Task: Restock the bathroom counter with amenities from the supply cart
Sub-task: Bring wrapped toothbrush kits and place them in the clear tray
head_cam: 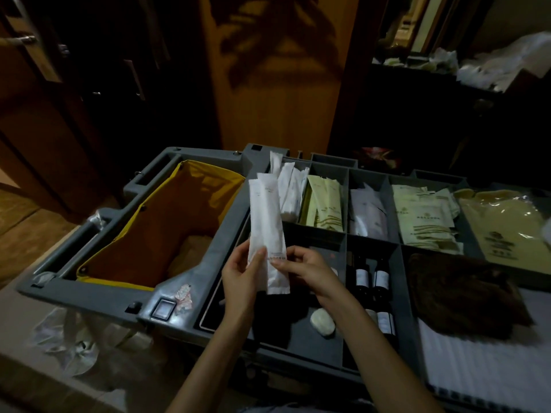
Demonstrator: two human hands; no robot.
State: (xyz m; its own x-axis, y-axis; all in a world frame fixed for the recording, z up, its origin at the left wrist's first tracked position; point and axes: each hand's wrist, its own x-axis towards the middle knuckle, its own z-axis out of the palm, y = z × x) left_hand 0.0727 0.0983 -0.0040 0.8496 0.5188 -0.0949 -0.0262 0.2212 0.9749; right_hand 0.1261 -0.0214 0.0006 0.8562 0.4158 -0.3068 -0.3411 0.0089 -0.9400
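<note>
Dim wood panelling and dark cabinet doors stand behind a grey plastic supply cart (208,263), which takes up the lower half of the view. Its left side holds a yellow-rimmed orange fabric bag (167,222), open at the top; its right side is a tray split into compartments, so each kind of amenity stays sorted and easy to reach.

Both hands are raised over the tray, between them a small stack of long white paper sachets (267,222) — 2 or 3, I judge, fanned slightly at the top. They stand nearly upright and are held at the lower end, which leaves the printed faces in sight, probably for counting or squaring up before they go to the bathroom counter, which is not in view.

The left hand (241,274) closes its grip on the lower left edge of the stack, thumb in front and fingers behind. The right hand (307,268) pinches the lower right edge with thumb and fingertips; neither hand is open.

More white sachets (287,186) lean in the far-left compartment, just behind the held stack. Pale green printed packets (325,204) fill the next compartment. Dark small bottles with white labels (371,278) stand in a narrow near slot, and a white oval soap bar (322,321) lies alone in the near compartment — under the right forearm.
</note>
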